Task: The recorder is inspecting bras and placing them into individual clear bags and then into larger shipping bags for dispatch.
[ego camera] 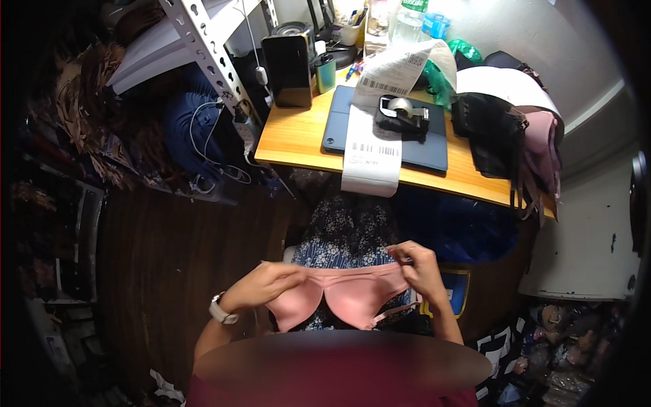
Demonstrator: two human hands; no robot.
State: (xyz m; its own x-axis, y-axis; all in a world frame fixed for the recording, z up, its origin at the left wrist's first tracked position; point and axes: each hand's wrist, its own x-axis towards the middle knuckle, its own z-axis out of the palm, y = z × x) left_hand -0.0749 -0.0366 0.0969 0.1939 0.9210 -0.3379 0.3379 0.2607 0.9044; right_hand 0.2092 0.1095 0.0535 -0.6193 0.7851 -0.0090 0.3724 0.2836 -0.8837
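Observation:
A pink bra [351,300] lies across my lap, over a dark blue floral cloth [351,229], with its two cups side by side and its band towards the desk. My left hand [269,285], below a wristwatch with a pale strap [223,309], rests on the band above the left cup; its fingertips are slightly blurred. My right hand [418,267] pinches the other end of the band between thumb and fingers. A thin pink strap [394,313] hangs in a loop beside the right cup.
Ahead stands a wooden desk [300,145] with a blue-grey tablet case [432,157], a printed label strip [374,137], a tape dispenser [404,114], an upright phone [287,71] and a stack of bras [541,137]. Metal shelving [203,56] rises at left; a blue bin [455,292] sits by my right forearm.

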